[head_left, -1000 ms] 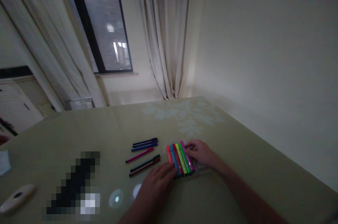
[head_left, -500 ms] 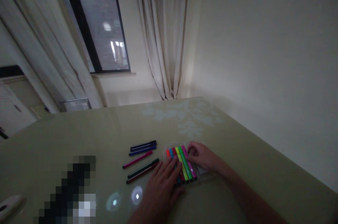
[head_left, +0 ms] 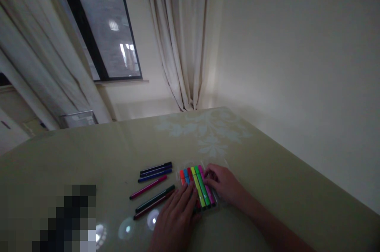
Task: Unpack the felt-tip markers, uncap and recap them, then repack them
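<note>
Head view: slim, rod-shaped markers [head_left: 198, 187]

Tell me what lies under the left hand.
Under the left hand run an orange marker, a blue marker and a red marker, their far ends showing. The near ends of the first two are covered.

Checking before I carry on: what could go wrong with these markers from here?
The left hand lies across part of the marker row, so a sideways push might knock it out of line. The right hand is at the purple marker on the row's end and could nudge it. The dark red marker outside the row lies just beside the left hand and might roll if brushed.
</note>
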The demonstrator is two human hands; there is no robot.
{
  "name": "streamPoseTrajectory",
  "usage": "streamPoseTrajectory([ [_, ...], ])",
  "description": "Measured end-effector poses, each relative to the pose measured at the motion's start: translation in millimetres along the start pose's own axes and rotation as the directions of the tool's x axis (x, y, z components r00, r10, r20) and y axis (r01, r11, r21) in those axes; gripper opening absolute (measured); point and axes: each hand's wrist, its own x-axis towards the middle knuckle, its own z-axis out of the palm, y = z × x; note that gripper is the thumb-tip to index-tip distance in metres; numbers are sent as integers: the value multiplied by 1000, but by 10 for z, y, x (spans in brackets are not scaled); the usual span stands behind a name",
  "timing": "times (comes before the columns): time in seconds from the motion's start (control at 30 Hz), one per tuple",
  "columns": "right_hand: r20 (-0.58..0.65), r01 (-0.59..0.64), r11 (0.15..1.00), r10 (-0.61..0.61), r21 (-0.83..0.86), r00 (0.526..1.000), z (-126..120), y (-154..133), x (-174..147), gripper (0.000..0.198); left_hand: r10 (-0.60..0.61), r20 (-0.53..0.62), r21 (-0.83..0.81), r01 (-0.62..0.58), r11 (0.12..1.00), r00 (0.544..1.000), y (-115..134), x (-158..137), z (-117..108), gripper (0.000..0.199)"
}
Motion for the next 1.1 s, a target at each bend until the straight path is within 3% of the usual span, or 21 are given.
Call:
streamPoseTrajectory([
  [0.13, -28, 53, 992, -56, -116, 998, 36, -48, -58, 8, -22, -32, -41, 21, 999, 999, -169, -89, -66, 45],
  [0.2, -14, 56, 989, -59, -136, 998, 39, -70, -82, 10, -178, -4, -49, 177, 983, 984, -372, -174, -137, 39],
  [0.27, -2, 64, 989, -65, -134, 998, 40, -85, -100, 15, -410, 39, 8, 410, 912, 911, -612, -258, -231, 37],
  [0.33, 7, 76, 989, -76, -128, 997, 43, -91, -111, 18, -572, 128, 78, 567, 820, 810, -827, -316, -332, 37],
  [0.4, 6, 85, 989, -85, -125, 996, 50, -94, -115, 20, -649, 201, 90, 646, 758, 733, -967, -333, -420, 37],
  [0.47, -19, 89, 991, -92, -103, 996, 59, -107, -114, 22, -666, 243, 48, 677, 735, 705, -1020, -311, -480, 36],
  [0.57, -85, 114, 993, -116, -29, 990, 71, -179, -119, 23, -666, 197, -122, 692, 712, 720, -937, -224, -512, 32],
  [0.67, -89, 152, 982, -143, 109, 986, 105, -310, -156, 20, -665, 163, -420, 661, 622, 729, -669, -115, -477, 31],
  [0.7, -68, 149, 973, -139, 174, 988, 127, -357, -175, 21, -643, 193, -506, 636, 582, 741, -554, -84, -453, 32],
  [0.77, 1, 111, 940, -118, 323, 993, 190, -438, -216, 27, -544, 196, -600, 539, 591, 816, -332, -41, -395, 31],
  [0.87, 60, 54, 852, -100, 520, 993, 278, -495, -242, 34, -511, 122, -622, 466, 629, 851, -121, -22, -316, 33],
  [0.93, 15, 54, 797, -78, 602, 997, 267, -472, -209, 37, -479, 105, -609, 437, 662, 871, -85, -24, -285, 32],
  [1.03, -119, 70, 760, 9, 646, 993, 80, -332, -83, 43, -400, 75, -524, 377, 764, 914, -106, -24, -266, 29],
  [1.1, -159, 77, 788, 28, 611, 987, -119, -185, 16, 49, -310, 87, -436, 316, 843, 947, -119, -20, -253, 33],
])
